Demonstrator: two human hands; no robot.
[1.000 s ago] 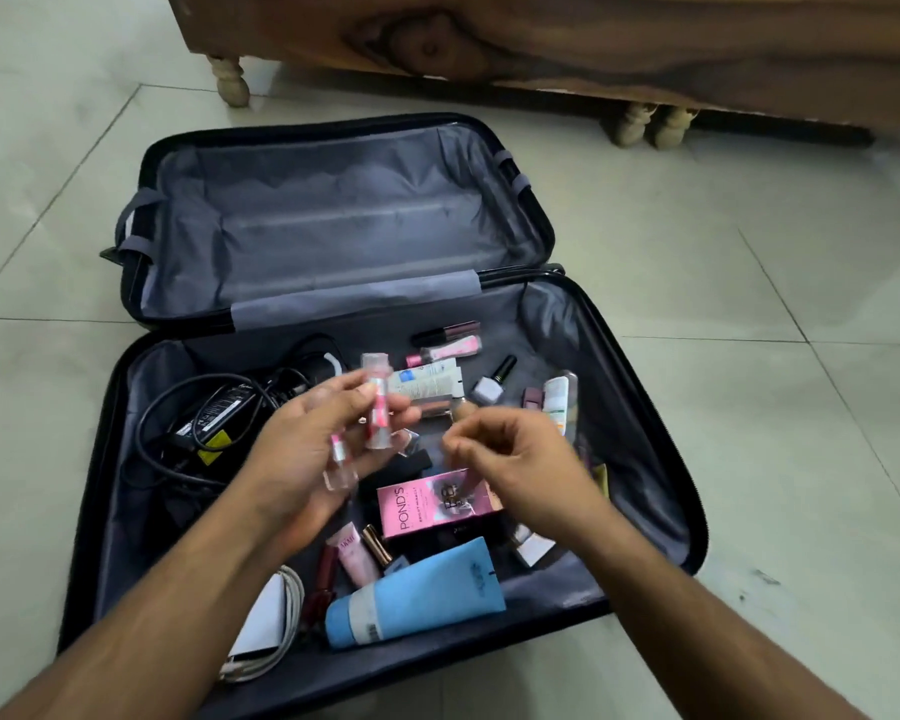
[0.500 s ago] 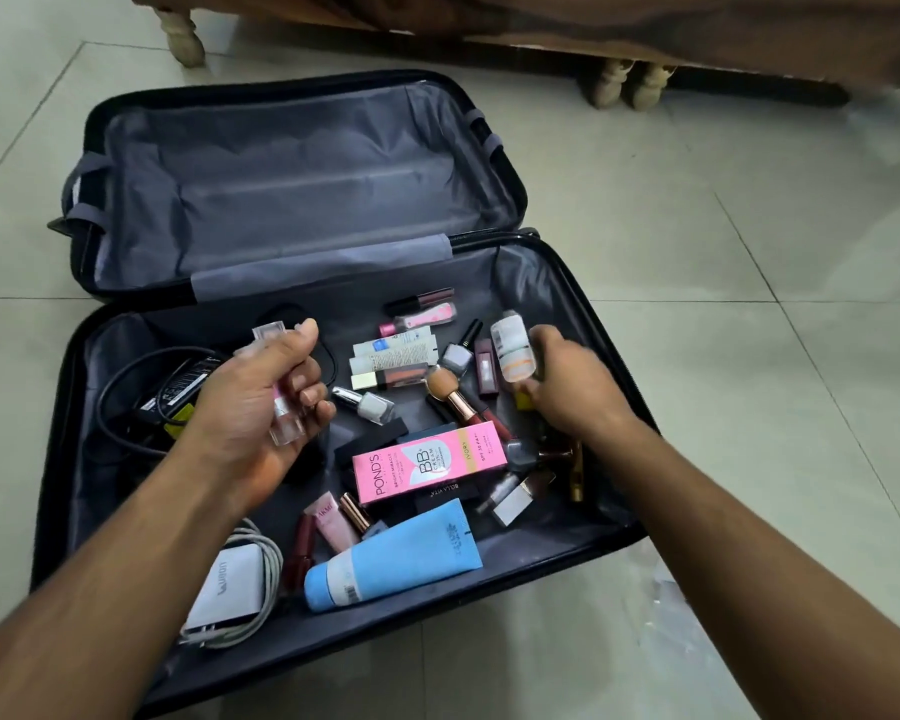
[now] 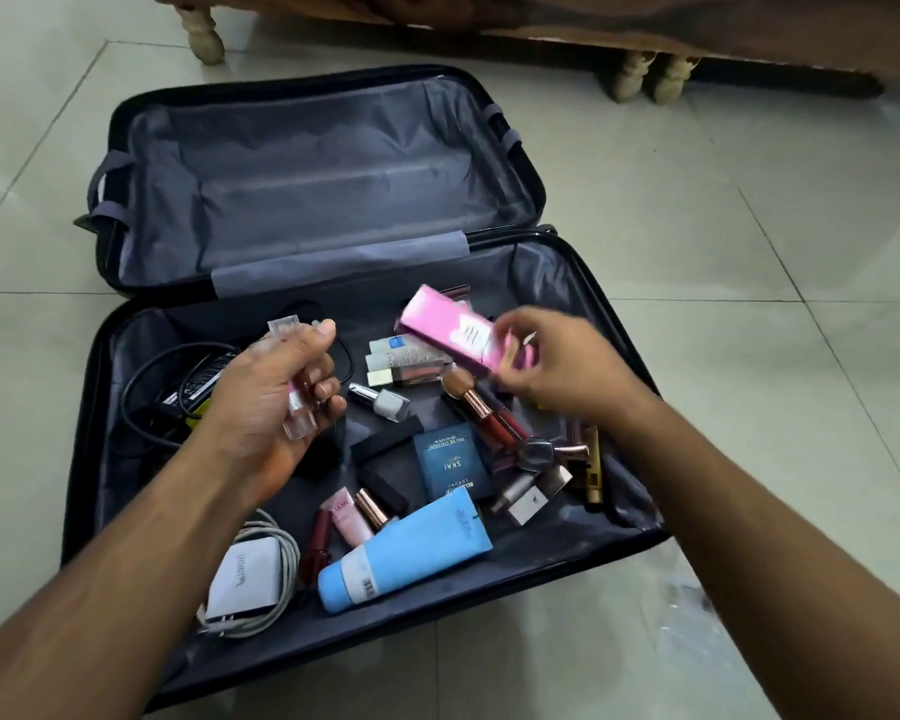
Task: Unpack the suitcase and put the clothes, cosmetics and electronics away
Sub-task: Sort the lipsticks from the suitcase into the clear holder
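Centrally, left hand (image 3: 276, 402) gripping clear lip-gloss tubes (image 3: 298, 402); right hand (image 3: 562, 366) pinching pink box (image 3: 453, 330); open suitcase (image 3: 640, 387) beneath.

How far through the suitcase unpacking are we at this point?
Done, apparently: no clothes show in the suitcase, and its lid half is bare. In hand: the left hand grips clear lip gloss tubes; the right hand holds the pink box above the other items. Left: the blue tube, dark blue box, nail polish, white charger and black power adapter, among others.
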